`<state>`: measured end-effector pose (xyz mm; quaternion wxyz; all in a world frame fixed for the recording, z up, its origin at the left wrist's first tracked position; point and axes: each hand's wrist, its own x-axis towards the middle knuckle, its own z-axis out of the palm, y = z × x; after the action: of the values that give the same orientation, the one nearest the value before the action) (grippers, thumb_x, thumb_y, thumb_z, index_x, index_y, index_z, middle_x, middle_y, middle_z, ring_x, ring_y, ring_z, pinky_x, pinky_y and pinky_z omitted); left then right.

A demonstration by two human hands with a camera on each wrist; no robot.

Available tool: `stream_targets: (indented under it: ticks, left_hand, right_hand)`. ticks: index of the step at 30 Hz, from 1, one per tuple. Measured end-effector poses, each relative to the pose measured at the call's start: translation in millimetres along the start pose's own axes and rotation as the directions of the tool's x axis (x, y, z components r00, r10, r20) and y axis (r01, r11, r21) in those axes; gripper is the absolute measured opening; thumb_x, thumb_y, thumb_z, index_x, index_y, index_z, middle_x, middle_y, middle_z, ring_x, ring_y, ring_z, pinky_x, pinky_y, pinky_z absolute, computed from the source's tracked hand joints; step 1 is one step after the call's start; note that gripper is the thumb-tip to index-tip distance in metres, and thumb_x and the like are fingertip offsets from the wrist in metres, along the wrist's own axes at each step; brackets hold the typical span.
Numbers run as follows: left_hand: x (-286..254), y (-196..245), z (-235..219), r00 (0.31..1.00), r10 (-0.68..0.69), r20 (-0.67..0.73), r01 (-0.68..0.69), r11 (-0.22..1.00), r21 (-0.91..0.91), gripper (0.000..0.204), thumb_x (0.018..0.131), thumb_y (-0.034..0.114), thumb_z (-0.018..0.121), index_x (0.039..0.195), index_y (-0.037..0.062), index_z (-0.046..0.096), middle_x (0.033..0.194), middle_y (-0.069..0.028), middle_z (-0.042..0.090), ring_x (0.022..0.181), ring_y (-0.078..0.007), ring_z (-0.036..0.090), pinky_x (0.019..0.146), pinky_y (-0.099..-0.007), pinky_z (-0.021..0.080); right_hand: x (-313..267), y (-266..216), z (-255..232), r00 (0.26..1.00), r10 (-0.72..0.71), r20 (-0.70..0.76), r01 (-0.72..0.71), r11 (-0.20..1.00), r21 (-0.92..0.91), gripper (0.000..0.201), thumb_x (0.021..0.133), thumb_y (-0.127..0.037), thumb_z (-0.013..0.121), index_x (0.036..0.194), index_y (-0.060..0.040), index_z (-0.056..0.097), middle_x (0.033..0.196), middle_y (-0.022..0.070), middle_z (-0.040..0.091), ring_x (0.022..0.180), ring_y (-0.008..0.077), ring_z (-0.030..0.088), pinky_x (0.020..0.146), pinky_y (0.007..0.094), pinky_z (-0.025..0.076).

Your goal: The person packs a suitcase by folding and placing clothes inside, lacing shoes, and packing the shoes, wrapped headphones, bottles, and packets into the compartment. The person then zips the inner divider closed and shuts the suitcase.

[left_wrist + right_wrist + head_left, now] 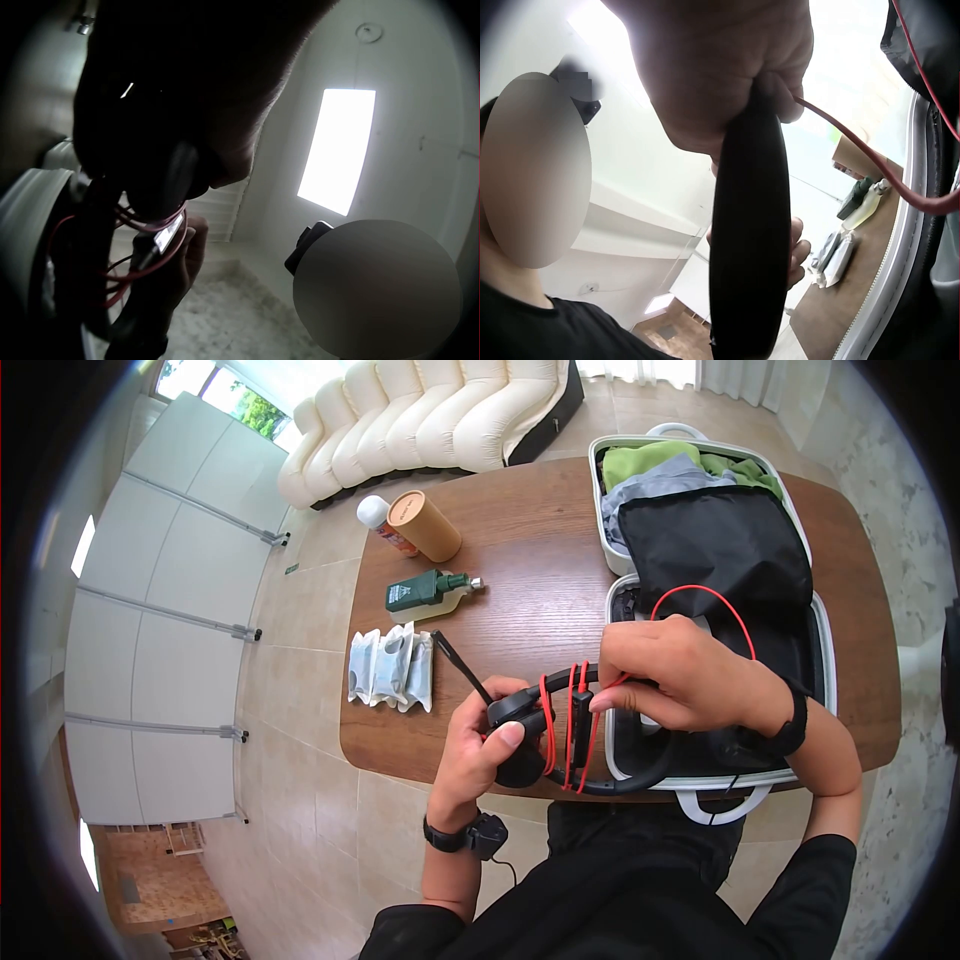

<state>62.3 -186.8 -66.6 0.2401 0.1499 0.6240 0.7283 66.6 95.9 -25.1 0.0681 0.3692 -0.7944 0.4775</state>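
- Nearest to me, my left hand (478,745) is curled round one ear cup of the black headphones (560,745), thumb on top of the cup, holding them just above the near edge of the wooden table (530,560).
- My right hand (680,675) sits on the headband a little further along, fingers folded over it and pinching the red cable (570,725). The right wrist view shows that hand closed round the band with the cable running out from under the fingers.
- Several turns of cable already lie side by side round the band between my two hands, and a loose loop arcs up over my right hand towards the suitcase (822,630).
- To wrap it well, I judge I should keep my left grip steady so the headphones do not twist, lay each new turn snug beside the last and not crossing it, and keep light tension so the loose loop cannot snag on the case's zip.
- The open suitcase lies just behind my right hand, with a black bag (720,545) and green clothing (650,458) packed in its far half.
- Further left on the table lie clear sachets (392,668), then a green bottle (425,591).
- Near the far edge are a cardboard tube (425,525) and a white-capped bottle (380,520).
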Motion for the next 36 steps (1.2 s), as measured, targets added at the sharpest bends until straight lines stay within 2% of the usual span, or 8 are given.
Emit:
stream_targets:
  ticks: [6,11,17,23,27,29,33,36]
  left_hand:
    - [-3.9,-3.4,-1.3,0.999,-0.033,-0.02,0.034,0.999,0.005,0.055,0.092,0.038,0.075,0.125,-0.002,0.059,0.103,-0.0062,0.069,0.089,-0.0121,0.067,0.081,-0.0278,0.055]
    - [-4.5,0.4,-5.1,1.0,-0.011,-0.019,0.012,0.999,0.041,0.06,0.087,0.044,0.077,0.122,-0.0028,0.063,0.101,-0.0052,0.07,0.088,-0.0116,0.067,0.08,-0.0269,0.054]
    - [-5.6,4.2,-8.8,1.0,-0.011,-0.008,0.012,0.998,0.065,0.062,0.085,0.047,0.077,0.119,-0.0033,0.064,0.099,-0.0054,0.07,0.088,-0.0114,0.066,0.079,-0.0256,0.053]
    - [-6.0,5.0,-9.8,1.0,-0.009,-0.021,0.01,0.998,0.064,0.062,0.084,0.047,0.077,0.117,-0.0034,0.065,0.099,-0.0061,0.07,0.088,-0.0124,0.067,0.08,-0.0272,0.054]
    - [-7.3,5.2,-13.7,1.0,-0.011,-0.027,0.012,0.999,0.048,0.062,0.083,0.048,0.077,0.116,-0.0034,0.065,0.1,-0.0062,0.07,0.09,-0.0129,0.067,0.082,-0.0284,0.054]
    - [-9.0,4.4,-18.5,0.997,-0.052,0.062,0.046,0.994,0.102,0.064,0.083,0.049,0.079,0.116,-0.0034,0.065,0.101,-0.0059,0.069,0.093,-0.013,0.066,0.084,-0.0289,0.053]
    - [-9.1,5.2,-8.6,0.997,-0.054,0.057,0.052,0.998,0.041,0.067,0.082,0.052,0.081,0.116,-0.003,0.065,0.102,-0.0053,0.068,0.093,-0.0126,0.066,0.083,-0.0276,0.053]
    - [-9.3,3.7,-4.7,0.999,-0.015,0.042,0.015,1.0,-0.006,0.07,0.083,0.054,0.081,0.12,-0.0026,0.063,0.103,-0.0055,0.068,0.093,-0.0123,0.066,0.082,-0.027,0.053]
  right_hand:
    - [-1.6,-2.3,-0.4,0.995,0.104,0.004,-0.104,0.994,0.041,0.024,0.091,-0.018,0.08,0.087,-0.0047,0.061,0.075,0.0075,0.059,0.062,0.0247,0.056,0.057,0.0345,0.043]
    - [4.1,-10.8,-6.3,0.974,0.22,0.056,-0.225,0.965,0.134,0.027,0.089,-0.024,0.084,0.086,-0.0059,0.063,0.069,0.0025,0.059,0.056,0.0155,0.053,0.055,0.0296,0.04]
    - [6.9,-13.2,-8.4,0.968,0.221,0.115,-0.24,0.953,0.186,0.03,0.091,-0.024,0.082,0.087,-0.0037,0.06,0.073,0.0056,0.061,0.06,0.0201,0.054,0.057,0.0326,0.043]
    - [6.4,-8.7,-2.8,0.996,0.079,-0.031,-0.075,0.989,0.126,0.027,0.089,-0.022,0.083,0.087,-0.004,0.063,0.074,0.0054,0.061,0.061,0.0194,0.055,0.056,0.0309,0.044]
    - [6.3,-7.5,-2.3,0.997,0.05,-0.062,-0.043,0.992,0.115,0.026,0.088,-0.021,0.085,0.088,-0.0049,0.065,0.073,0.0036,0.061,0.06,0.0165,0.054,0.055,0.0293,0.043]
    - [6.8,-9.6,-2.7,0.978,0.206,-0.039,-0.193,0.957,0.216,0.025,0.088,-0.022,0.085,0.089,-0.0059,0.066,0.072,0.0008,0.06,0.058,0.0124,0.051,0.054,0.0277,0.041]
    - [7.6,-3.5,-6.6,0.984,0.178,-0.01,-0.171,0.958,0.23,0.026,0.088,-0.023,0.085,0.09,-0.0063,0.066,0.071,-0.0016,0.059,0.058,0.0091,0.047,0.053,0.0259,0.039]
    - [5.7,-2.9,-6.8,0.964,0.267,0.014,-0.261,0.929,0.263,0.023,0.089,-0.017,0.086,0.089,-0.0054,0.065,0.079,-0.0018,0.064,0.065,0.0048,0.054,0.057,0.0225,0.041]
